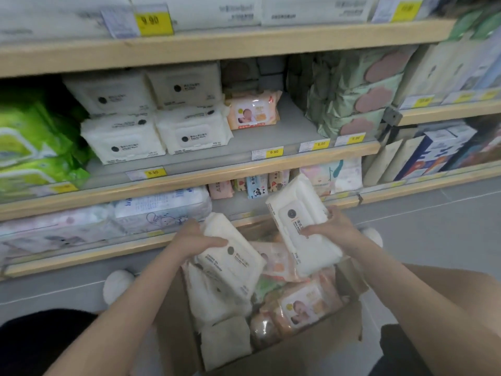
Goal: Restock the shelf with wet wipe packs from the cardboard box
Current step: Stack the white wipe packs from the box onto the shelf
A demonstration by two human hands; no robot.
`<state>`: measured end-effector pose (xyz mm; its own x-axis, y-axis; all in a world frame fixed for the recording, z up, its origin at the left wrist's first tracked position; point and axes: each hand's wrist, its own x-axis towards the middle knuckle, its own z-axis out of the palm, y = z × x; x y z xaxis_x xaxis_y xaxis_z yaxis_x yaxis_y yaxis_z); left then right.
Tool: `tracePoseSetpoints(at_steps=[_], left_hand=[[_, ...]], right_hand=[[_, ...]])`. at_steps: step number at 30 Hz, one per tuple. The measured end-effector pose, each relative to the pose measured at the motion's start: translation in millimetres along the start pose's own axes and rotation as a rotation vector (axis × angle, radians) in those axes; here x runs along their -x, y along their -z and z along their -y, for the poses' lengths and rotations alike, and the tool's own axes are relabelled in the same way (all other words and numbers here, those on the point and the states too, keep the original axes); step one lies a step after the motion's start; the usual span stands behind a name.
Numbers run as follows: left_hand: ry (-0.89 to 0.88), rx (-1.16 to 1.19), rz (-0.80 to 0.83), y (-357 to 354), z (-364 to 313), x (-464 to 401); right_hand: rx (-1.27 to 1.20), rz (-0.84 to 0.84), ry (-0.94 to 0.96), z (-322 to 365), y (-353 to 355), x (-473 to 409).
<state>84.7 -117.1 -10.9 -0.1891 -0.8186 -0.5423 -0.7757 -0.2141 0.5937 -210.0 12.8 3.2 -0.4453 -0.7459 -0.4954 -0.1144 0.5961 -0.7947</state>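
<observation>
White, soft plastic wet wipe packs fill both hands above the open brown cardboard box (320, 356): the left hand (193, 237) has its fingers wrapped round one white pack (233, 263), the right hand (334, 226) clasps another white pack (301, 226), raised and tilted. Matching packs sit stacked on the wooden-edged middle shelf (206, 175).

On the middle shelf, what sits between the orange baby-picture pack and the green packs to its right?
Nothing: bare grey shelf separates the orange pack from the green packs, per the head view.
</observation>
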Motion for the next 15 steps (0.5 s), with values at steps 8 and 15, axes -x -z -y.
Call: tracePoseSetpoints(at_steps=[8, 15], left_hand=[[-0.052, 0.197, -0.375, 116.0, 28.6, 37.8], [-0.033, 0.33, -0.626, 182.9, 82.6, 51.4]], right_hand=[[0.409, 0.053, 0.328, 104.8, -40.3, 1.4], [0.617, 0.144, 0.553, 193.1, -121.9, -10.8]])
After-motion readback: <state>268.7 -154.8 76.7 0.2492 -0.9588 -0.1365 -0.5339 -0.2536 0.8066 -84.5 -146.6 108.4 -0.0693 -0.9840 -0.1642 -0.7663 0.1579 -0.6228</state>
